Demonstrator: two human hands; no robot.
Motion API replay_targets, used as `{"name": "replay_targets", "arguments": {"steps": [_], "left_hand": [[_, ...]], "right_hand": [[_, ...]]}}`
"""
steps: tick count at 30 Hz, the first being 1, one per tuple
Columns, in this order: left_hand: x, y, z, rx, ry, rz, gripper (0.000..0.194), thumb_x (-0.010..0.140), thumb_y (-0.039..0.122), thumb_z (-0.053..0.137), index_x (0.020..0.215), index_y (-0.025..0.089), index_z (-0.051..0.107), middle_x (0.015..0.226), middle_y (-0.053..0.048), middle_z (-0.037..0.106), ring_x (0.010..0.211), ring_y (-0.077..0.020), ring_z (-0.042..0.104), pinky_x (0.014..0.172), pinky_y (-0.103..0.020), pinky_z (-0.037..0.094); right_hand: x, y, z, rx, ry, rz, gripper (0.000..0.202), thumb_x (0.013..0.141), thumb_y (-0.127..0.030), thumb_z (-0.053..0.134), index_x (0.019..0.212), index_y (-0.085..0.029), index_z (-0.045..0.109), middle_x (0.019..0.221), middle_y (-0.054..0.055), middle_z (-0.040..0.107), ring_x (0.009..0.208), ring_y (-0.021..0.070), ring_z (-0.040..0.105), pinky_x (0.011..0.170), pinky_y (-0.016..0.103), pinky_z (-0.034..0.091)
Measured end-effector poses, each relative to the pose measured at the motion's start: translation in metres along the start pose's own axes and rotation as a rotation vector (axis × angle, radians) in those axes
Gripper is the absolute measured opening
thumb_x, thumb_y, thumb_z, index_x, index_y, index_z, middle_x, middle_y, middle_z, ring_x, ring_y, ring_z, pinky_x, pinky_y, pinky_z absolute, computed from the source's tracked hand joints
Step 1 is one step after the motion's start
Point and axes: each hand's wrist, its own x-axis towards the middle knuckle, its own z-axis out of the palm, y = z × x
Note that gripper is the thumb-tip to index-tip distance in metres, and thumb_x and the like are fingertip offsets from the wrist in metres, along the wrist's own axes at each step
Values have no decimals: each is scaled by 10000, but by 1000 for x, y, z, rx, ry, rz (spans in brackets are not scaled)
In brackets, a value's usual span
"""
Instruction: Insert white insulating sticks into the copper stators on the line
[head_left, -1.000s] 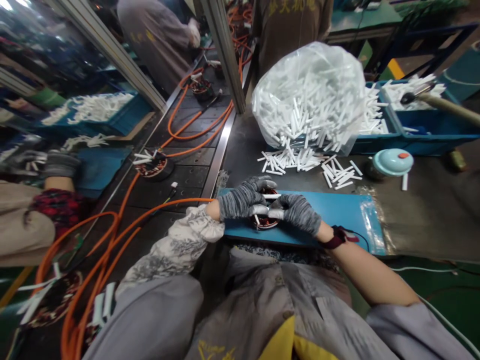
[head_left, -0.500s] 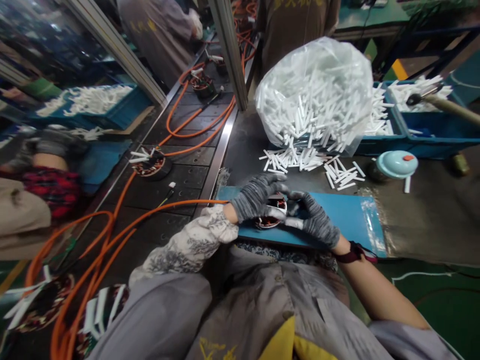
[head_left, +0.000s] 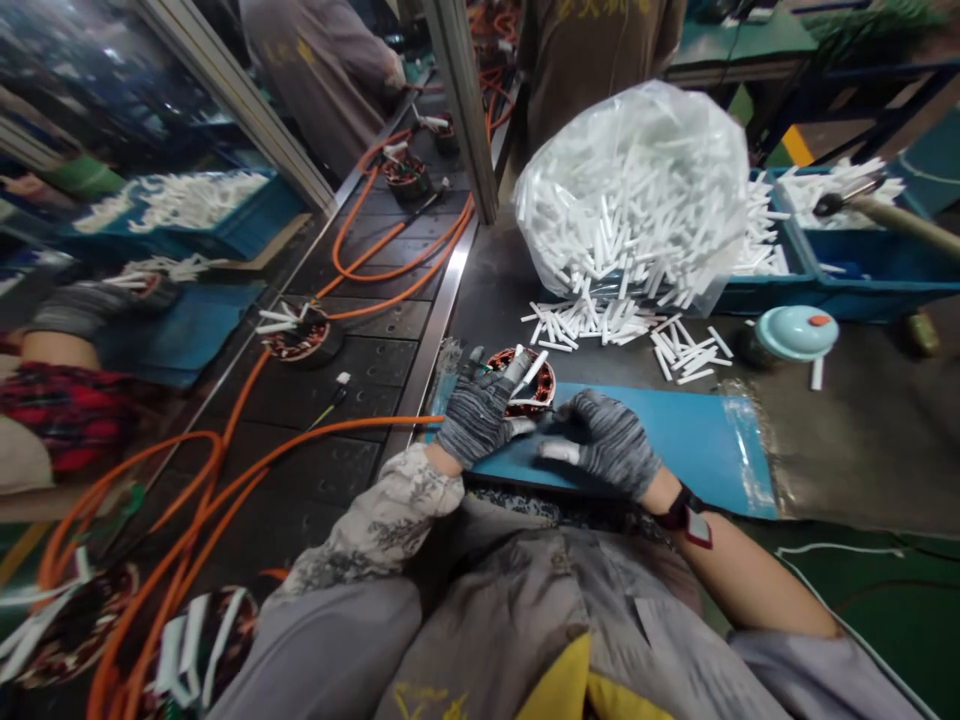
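Note:
A ring-shaped motor stator (head_left: 546, 385) with copper windings and white sleeves stands at the left end of a blue mat (head_left: 679, 430). Around its left and near side my left hand (head_left: 480, 410), in a grey striped glove, is closed, with the thumb at the front. My right hand (head_left: 611, 440), gloved alike, hovers over the mat just right of the stator. Its thumb and curled fingers are apart, and I make out nothing held between them. An orange cable (head_left: 375, 421) runs from the left up to my left hand; its end is hidden there.
Loose white sleeves (head_left: 592, 322) lie behind the mat, below a clear bag (head_left: 637, 190) full of them. To the right are blue bins (head_left: 885, 285) and a light-blue lidded container (head_left: 795, 332). More stators (head_left: 300, 335) stand on the conveyor at left; a co-worker's gloved hand (head_left: 79, 305) is beyond.
The stator, earlier tilted between both hands, now sits farther back and left with its windings facing up. My right hand has come off it; my left hand has shifted left with it.

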Motion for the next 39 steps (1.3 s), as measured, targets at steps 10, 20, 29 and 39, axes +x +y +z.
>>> {"name": "replay_targets", "arguments": {"steps": [10,20,29,39], "left_hand": [[-5,4,9,3,79,8,688,898,446,710,1503,192,506,1322,-139,703,1252,-343,644,1260,-576,271],[-9,15,23,63,127,68,377,979,321,618,1339,219,662,1054,-89,792,1017,-275,745,1099,-475,480],[-6,18,29,67,156,-33,347,932,358,680,1263,260,718,1038,-82,792,1014,-285,733,1014,-453,512],[4,29,27,58,91,-159,407,950,424,654,1310,242,709,991,-105,783,936,-304,706,932,-462,480]], "right_hand": [[19,0,15,465,-73,148,615,1005,-699,336,687,-221,560,651,22,588,615,153,527,622,284,433],[17,26,8,186,89,163,358,988,-498,573,973,-195,762,793,57,728,752,182,644,732,273,515],[25,89,-78,-661,251,490,321,845,-447,710,913,-138,766,1139,224,700,1147,417,601,978,562,459],[10,75,-58,40,406,260,364,842,-485,668,1071,-203,683,940,96,740,839,255,681,814,428,563]]}}
